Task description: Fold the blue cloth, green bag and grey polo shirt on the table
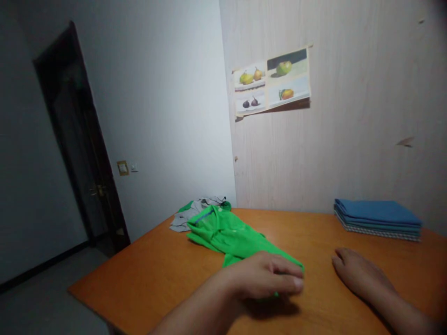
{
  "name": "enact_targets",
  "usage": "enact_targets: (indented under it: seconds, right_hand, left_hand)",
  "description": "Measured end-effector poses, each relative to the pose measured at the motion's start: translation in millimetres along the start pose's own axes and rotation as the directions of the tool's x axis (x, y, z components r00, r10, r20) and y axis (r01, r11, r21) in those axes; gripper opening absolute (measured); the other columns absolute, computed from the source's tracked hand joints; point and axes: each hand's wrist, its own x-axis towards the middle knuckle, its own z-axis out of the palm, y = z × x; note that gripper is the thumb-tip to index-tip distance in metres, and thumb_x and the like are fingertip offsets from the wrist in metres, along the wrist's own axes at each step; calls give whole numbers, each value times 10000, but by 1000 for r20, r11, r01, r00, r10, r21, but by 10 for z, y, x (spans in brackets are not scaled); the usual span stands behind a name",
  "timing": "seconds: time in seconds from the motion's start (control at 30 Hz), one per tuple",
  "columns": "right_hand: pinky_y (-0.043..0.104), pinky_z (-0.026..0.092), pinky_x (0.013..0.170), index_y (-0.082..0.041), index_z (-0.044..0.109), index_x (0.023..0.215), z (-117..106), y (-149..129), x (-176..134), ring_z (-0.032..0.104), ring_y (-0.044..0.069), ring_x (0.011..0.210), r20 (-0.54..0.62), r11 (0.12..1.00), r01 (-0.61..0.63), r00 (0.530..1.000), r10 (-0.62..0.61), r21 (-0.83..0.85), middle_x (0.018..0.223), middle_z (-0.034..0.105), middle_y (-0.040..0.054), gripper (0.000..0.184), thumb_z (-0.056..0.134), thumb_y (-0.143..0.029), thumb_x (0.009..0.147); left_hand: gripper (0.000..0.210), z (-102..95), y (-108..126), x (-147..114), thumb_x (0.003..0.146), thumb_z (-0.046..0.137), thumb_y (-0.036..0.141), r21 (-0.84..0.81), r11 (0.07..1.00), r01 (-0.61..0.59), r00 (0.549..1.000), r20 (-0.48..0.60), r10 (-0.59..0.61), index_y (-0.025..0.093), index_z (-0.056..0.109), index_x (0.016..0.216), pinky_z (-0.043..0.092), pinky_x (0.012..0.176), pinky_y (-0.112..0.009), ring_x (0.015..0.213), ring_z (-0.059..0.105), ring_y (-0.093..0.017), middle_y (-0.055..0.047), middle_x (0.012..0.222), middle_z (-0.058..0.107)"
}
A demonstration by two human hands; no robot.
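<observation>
A bright green shirt [240, 237] lies crumpled across the middle of the table, its collar end toward the back left. It stretches forward to my left hand [267, 277], which is raised a little above the tabletop. The fingers of that hand are curled around the near end of the shirt, and the hand hides part of the cloth. My right hand [363, 274] rests palm down on the table to the right, apart from the shirt. Nothing shows in it, and its fingers lie loosely out.
Behind the shirt sits a heap of grey and green clothing [185, 218] on the orange table [146, 279]. A stack of folded blue and checked cloths [380, 214] stands at the back right. Walls rise behind the table, with fruit pictures [272, 83] and a dark doorway [77, 139].
</observation>
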Motion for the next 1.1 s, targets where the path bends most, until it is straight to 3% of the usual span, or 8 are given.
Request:
enact_targets:
  seconds: [0.1,0.2,0.47,0.57,0.7,0.83,0.97,1.1]
  right_hand:
    - [456,473,970,-71,706,1163,-32,-32,-20,653,351,1148,5,999,14,1000,-14,-36,1228,689,235,495,390,-355,908]
    - [447,476,951,-81,706,1153,-55,-46,-20,660,343,1132,18,998,19,1000,-18,-56,1217,694,227,482,384,-349,915]
    - [487,473,916,-109,722,1085,-248,-156,-91,666,359,1092,65,994,36,997,-29,-104,1160,713,220,434,384,-333,932]
    - [544,454,958,-135,725,1132,-342,-277,-155,649,381,1132,33,997,60,998,-59,-45,1209,710,200,454,386,-372,946]
    - [449,470,1026,-129,701,1235,-434,-561,-295,638,319,1195,10,935,191,979,-203,299,1302,680,177,506,404,-445,973]
    - [456,504,1010,-198,690,1280,-553,-923,-529,661,294,1162,88,767,248,926,-367,592,1277,704,127,513,483,-540,961]
    - [468,503,1004,-236,671,1315,-704,-1166,-706,656,300,1154,98,688,295,877,-470,663,1292,698,108,523,606,-555,907]
    - [342,551,729,-195,752,1013,-869,-1249,-738,697,231,847,65,600,265,881,-470,755,919,757,67,415,523,-539,967]
  left_hand:
    - [568,50,84,-42,763,781,579,-96,995,29,988,156,-13,175,749,1160,497,710,-280,738,635,-143,-72,946,710]
    - [499,-112,24,34,782,743,590,-105,990,-96,979,-190,75,135,761,986,479,705,-269,724,632,-142,-98,951,717]
    - [304,-978,-303,9,842,559,469,217,976,-34,403,-890,212,172,619,826,431,571,-229,593,541,-126,4,710,607]
    - [343,-1161,-374,-69,848,535,490,278,955,101,340,-912,230,199,532,666,368,529,-226,551,483,-127,26,611,522]
    - [411,-1164,-398,-123,821,584,528,402,846,351,520,-835,181,206,520,575,317,538,-249,549,493,-153,12,551,509]
    - [425,-997,-361,-131,785,624,605,633,477,609,719,-695,3,207,619,637,384,627,-309,683,622,-252,-70,671,643]
    - [164,-839,-325,-78,836,594,350,789,343,510,827,-559,57,211,665,785,425,758,-359,910,659,-307,-118,930,717]
    - [181,-616,-212,-9,907,476,231,857,490,163,905,-328,272,216,656,893,408,838,-331,947,624,-240,-63,947,703]
